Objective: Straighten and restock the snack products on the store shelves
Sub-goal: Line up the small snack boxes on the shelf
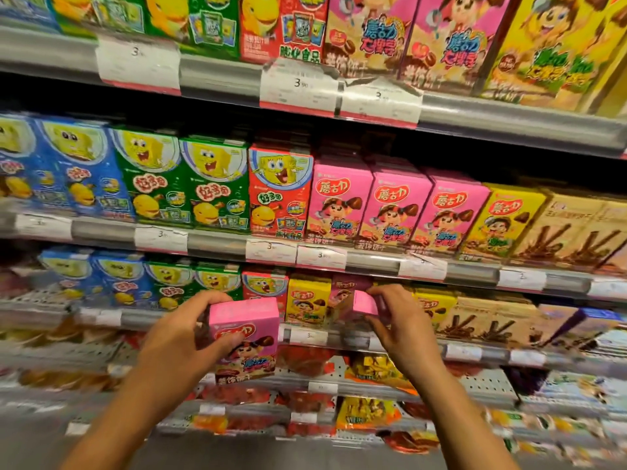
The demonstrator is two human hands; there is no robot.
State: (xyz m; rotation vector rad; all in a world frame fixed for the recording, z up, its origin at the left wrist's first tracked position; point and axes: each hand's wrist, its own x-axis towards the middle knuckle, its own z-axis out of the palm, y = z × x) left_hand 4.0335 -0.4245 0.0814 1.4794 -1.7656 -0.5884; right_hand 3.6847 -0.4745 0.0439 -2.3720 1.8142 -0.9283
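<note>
My left hand (176,337) grips a pink snack box (246,337) with a cartoon girl on its front, held upright in front of the third shelf. My right hand (397,320) grips a second pink box (364,301) by its top corner, at the shelf slot between the yellow boxes (307,300); most of that box is hidden by my fingers. A row of three matching pink boxes (390,205) stands on the shelf above.
Blue, green and red cartoon-sponge boxes (156,178) fill the left of each shelf. Beige chocolate-stick boxes (570,232) stand at the right. Price tags (297,86) hang along the grey shelf rails. Bagged snacks (369,412) hang on lower racks.
</note>
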